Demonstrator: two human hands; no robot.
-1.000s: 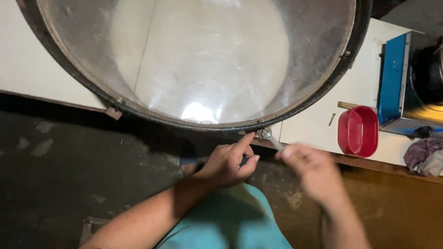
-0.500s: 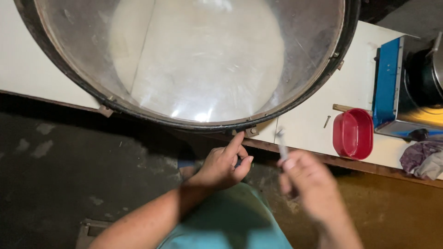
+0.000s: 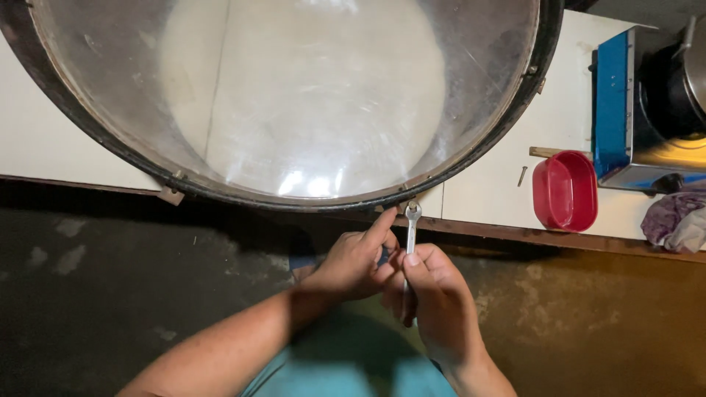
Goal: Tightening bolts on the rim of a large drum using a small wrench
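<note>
From the head view I see my right hand (image 3: 434, 298), low and right of centre, closed around a small silver wrench (image 3: 410, 234) held upright, its open head just under the dark rim of the big drum (image 3: 294, 95) filling the top of the frame. My left hand (image 3: 353, 261) sits just beside it, loosely curled, forefinger stretched up toward the rim. A red plastic tub (image 3: 565, 191) rests on the white table (image 3: 44, 140) at right.

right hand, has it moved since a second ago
Yes. The right hand, gripping the small wrench, has come in leftward toward the drum rim and now touches the left hand; the wrench head sits at the rim.
</note>
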